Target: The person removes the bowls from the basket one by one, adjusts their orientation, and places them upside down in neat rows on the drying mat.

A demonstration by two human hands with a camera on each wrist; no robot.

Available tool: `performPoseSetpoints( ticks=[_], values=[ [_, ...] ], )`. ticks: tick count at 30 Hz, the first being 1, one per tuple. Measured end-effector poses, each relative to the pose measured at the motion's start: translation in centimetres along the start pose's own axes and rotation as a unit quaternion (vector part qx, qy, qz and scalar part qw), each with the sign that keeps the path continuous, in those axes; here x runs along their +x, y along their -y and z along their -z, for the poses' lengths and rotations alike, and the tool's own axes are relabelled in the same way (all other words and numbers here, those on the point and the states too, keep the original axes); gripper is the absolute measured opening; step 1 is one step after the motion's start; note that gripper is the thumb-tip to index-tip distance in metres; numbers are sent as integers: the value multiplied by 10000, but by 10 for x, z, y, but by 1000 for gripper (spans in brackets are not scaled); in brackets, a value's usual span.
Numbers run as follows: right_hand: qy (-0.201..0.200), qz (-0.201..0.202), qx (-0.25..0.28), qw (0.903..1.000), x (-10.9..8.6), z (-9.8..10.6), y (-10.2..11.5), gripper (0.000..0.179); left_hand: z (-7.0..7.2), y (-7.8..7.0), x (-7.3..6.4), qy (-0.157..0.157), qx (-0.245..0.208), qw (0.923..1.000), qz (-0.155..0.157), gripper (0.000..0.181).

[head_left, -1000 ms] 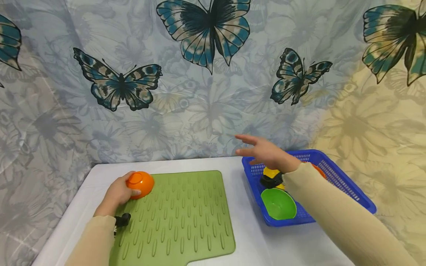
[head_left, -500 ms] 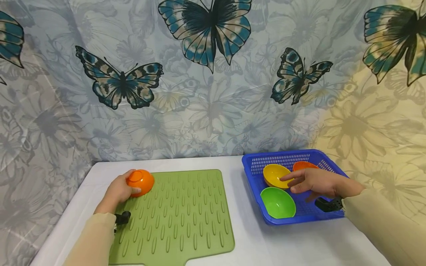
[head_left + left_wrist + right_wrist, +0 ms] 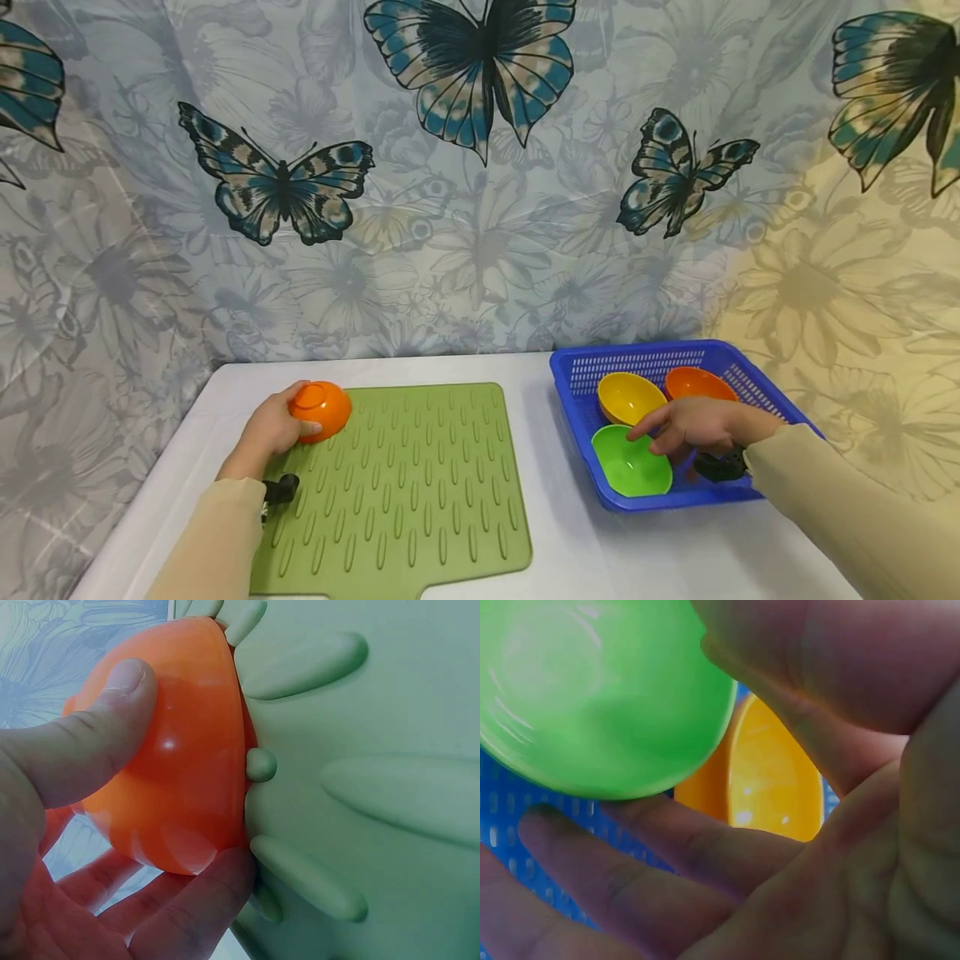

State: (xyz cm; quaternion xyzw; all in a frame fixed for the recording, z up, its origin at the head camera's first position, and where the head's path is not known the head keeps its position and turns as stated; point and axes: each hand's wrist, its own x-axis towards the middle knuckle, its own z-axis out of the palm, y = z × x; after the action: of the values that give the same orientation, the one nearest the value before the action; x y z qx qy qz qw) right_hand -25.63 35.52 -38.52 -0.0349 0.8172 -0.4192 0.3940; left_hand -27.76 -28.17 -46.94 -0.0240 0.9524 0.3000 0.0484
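At the far left corner of the green mat point(image 3: 420, 492), an orange bowl point(image 3: 327, 412) sits upside down, its rim against the raised ridges. My left hand point(image 3: 268, 429) holds this bowl, thumb on one side and fingers on the other, as the left wrist view shows. Over the blue basket point(image 3: 675, 501), my right hand point(image 3: 701, 423) reaches to the right side of an upright green bowl point(image 3: 628, 468). Its fingers are spread and loosely bent; in the right wrist view the thumb overlaps the bowl's rim and fingers lie by its outside. Whether they touch it, I cannot tell.
Also inside the basket are a yellow bowl point(image 3: 626, 396) and a second orange bowl point(image 3: 699, 382), both behind the green one. White cloth point(image 3: 547, 533) covers the table between mat and basket. A butterfly-patterned curtain point(image 3: 480, 275) hangs at the back.
My right hand has come down from above the basket's back left, swung right, then moved left to the green bowl. The left hand stays on the orange bowl.
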Motion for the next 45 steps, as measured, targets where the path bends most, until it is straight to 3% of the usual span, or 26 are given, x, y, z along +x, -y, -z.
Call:
performPoseSetpoints(
  ticks=[16, 22, 33, 38, 45],
  values=[
    [-28, -431, 658, 9969, 14, 2, -13, 35, 1, -6, -3, 14, -67, 10000, 5, 91],
    [81, -272, 374, 9989, 19, 0, -14, 35, -1, -4, -5, -2, -168, 9998, 80, 91],
    [-189, -474, -473, 9976, 17, 2, -15, 51, 0, -3, -5, 39, -278, 9995, 175, 92],
    [-130, -226, -195, 9995, 14, 4, -14, 52, 1, -2, -5, 58, -322, 9993, 193, 92],
    [129, 566, 291, 9979, -3, 11, -6, 53, 2, -2, -3, 24, -220, 9997, 139, 92]
  ],
)
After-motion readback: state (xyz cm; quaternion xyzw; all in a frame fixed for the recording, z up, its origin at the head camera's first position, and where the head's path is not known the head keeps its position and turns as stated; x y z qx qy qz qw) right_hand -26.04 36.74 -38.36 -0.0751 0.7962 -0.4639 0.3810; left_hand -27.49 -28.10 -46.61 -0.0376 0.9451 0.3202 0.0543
